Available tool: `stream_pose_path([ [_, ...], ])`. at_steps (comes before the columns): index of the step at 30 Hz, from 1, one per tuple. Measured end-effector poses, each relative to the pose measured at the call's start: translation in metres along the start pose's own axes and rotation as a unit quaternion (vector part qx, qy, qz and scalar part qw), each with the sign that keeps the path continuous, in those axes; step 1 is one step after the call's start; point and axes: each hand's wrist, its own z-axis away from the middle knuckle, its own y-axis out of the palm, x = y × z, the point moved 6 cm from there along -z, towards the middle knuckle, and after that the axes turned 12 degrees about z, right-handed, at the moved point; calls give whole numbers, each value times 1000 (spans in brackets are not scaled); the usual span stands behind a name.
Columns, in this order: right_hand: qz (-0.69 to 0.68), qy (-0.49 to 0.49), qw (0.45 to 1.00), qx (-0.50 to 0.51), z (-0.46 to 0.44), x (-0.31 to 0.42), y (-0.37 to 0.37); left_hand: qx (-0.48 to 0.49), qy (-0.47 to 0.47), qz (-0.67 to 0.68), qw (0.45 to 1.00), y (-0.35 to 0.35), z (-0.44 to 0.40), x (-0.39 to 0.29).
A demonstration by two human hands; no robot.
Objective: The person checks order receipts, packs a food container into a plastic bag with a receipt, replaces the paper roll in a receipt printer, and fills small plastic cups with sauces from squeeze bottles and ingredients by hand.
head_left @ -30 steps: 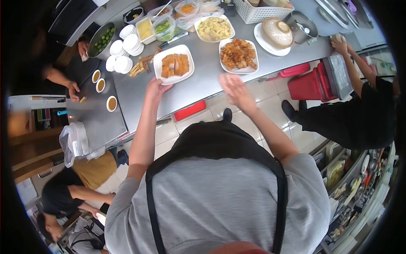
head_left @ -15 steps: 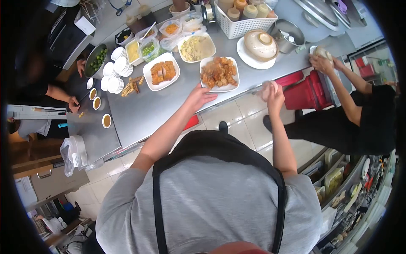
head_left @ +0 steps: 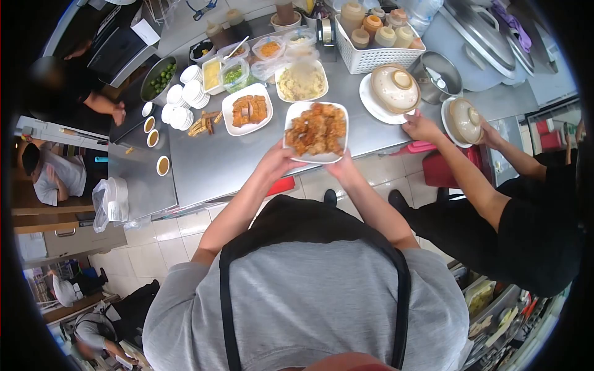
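Plate (head_left: 321, 159) of fried pieces (head_left: 317, 128) is at counter's (head_left: 241, 157) near edge, roughly square, long axis hard to call. One side faces your apron (head_left: 309, 219). Your left hand (head_left: 276, 163) grips its near-left corner, your right hand (head_left: 341, 167) its near-right.

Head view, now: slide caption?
Left hand and right hand hold a white dish of browned food by a metal counter.
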Motion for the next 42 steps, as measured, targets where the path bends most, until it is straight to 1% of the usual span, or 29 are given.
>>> stream_pose_path([
  [1,266,-29,962,58,10,-3,-2,0,7,14,1000,-8,11,-3],
  [2,512,-56,850,112,16,-8,-4,0,15,29,999,-16,21,-6],
  [3,512,-54,849,114,28,-1,11,-2,16,31,999,-24,34,-6],
  [5,173,194,958,123,53,0,52,-44,32,62,997,-49,61,-11],
  [6,150,188,965,106,50,-3,54,-64,47,65,995,-62,76,-17],
  [7,150,187,965,103,53,7,64,-84,59,69,992,-76,91,-22],
  [9,388,67,912,115,58,46,96,-135,105,48,984,-107,123,-37],
  [10,387,69,913,111,51,47,89,-159,125,47,978,-124,136,-42],
  [12,663,-32,745,70,28,51,65,-182,141,46,972,-161,156,-50],
  [13,663,-31,745,67,19,46,59,-205,162,55,964,-185,163,-53],
  [14,790,-283,541,48,18,53,77,-229,182,63,954,-204,168,-56],
  [15,824,-498,270,24,27,40,89,-227,176,62,956,-215,167,-57],
  [16,788,-359,500,30,-7,16,48,-241,188,85,948,-225,166,-59],
  [17,790,-356,499,24,-15,-1,40,-254,199,108,940,-233,164,-61],
  [19,817,-435,375,-38,-13,-23,48,-244,192,108,944,-245,155,-65],
  [20,819,-432,376,-43,-13,-34,51,-232,193,111,947,-253,148,-69],
  [22,840,-424,325,87,-9,-69,71,-220,211,84,949,-254,143,-79],
  [23,842,-423,324,82,-14,-80,76,-216,208,82,950,-255,144,-85],
  [25,840,-414,326,125,-23,-102,82,-265,206,55,940,-265,151,-96],
  [26,842,-413,326,120,-24,-103,82,-432,267,-101,855,-270,168,-105],
  [27,825,-399,373,144,-23,-99,89,-429,265,-103,857,-253,163,-107],
  [28,805,-384,420,168,-19,-92,97,-426,381,-351,742,-211,162,-132],
  [29,805,-385,420,165,-13,-81,102,-386,465,-568,559,-154,156,-143],
  [31,734,-409,517,163,10,-42,107,-271,399,-593,645,-67,99,-135],
  [33,702,-345,615,99,39,0,89,-112,419,-613,660,-4,38,-103],
  [35,732,-302,610,12,64,41,60,8,392,-674,626,70,-13,-73],
  [38,684,-301,654,-115,80,89,-12,78,418,-672,606,132,-72,-52],
  [40,675,-301,656,-152,93,111,-39,87,269,-796,535,155,-105,-40],
  [42,681,-246,652,-223,105,124,-62,92,231,-825,508,168,-118,-42],
])
